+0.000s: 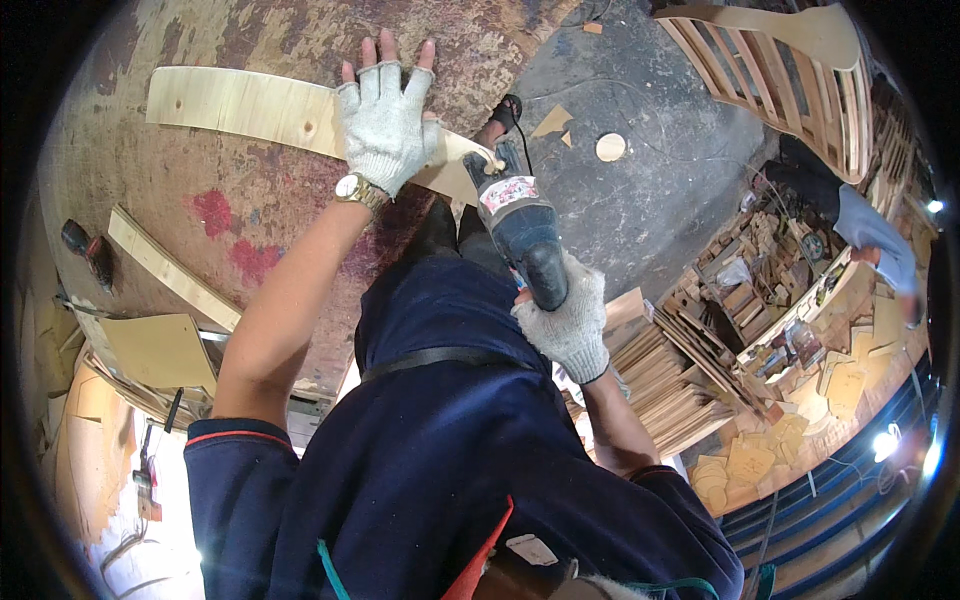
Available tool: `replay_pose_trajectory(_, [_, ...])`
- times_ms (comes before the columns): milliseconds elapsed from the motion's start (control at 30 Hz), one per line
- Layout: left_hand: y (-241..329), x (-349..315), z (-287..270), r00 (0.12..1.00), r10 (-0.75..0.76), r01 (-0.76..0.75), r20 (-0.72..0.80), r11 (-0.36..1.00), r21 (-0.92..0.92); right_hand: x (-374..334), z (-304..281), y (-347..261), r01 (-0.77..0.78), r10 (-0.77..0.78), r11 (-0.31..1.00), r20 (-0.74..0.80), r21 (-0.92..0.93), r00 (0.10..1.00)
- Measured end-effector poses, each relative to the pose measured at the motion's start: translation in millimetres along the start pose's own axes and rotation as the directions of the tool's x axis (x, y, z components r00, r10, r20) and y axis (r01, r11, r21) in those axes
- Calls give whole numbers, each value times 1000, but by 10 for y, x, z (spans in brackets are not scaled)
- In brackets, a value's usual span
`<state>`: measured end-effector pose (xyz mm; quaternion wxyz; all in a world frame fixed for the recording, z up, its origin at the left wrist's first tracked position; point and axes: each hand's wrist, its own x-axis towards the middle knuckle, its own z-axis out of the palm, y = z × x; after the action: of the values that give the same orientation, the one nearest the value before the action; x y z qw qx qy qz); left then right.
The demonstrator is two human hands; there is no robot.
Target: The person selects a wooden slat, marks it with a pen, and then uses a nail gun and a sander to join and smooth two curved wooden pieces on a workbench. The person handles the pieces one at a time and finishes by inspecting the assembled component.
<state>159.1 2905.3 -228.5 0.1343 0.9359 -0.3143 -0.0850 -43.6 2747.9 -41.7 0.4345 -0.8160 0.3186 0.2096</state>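
Observation:
My left hand (pixel 385 120), in a pale fingerless-style knit glove, lies flat with fingers spread on a long curved strip of plywood (pixel 245 105). The strip rests on the worn, paint-stained tabletop (pixel 150 185). My right hand (pixel 568 322), gloved too, is closed around the rear of a dark power tool that looks like a jigsaw (pixel 525 225). The tool's front end meets the strip's right end at the table edge. Its blade is hidden from view.
A second curved wooden strip (pixel 170 265) and a small dark hand tool (pixel 90 250) lie at left. Plywood scraps and a round disc (pixel 610 147) are on the grey floor (pixel 660 95). Right are slatted wood frames (pixel 770 75), offcut piles (pixel 745 290) and another person (pixel 870 235).

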Motion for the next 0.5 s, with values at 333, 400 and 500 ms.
replay_pose_trajectory(333, [3,2,25,999,-16,17,36,1000,-4,123,-130,2,93,-84,991,90,-93,992])
replay_pose_trajectory(400, [5,3,26,1000,-5,5,15,1000,-20,144,-159,-10,102,-88,989,126,-109,988])
replay_pose_trajectory(500, [8,7,26,999,-7,7,34,1000,-14,177,-182,-33,89,-71,989,150,-118,986])
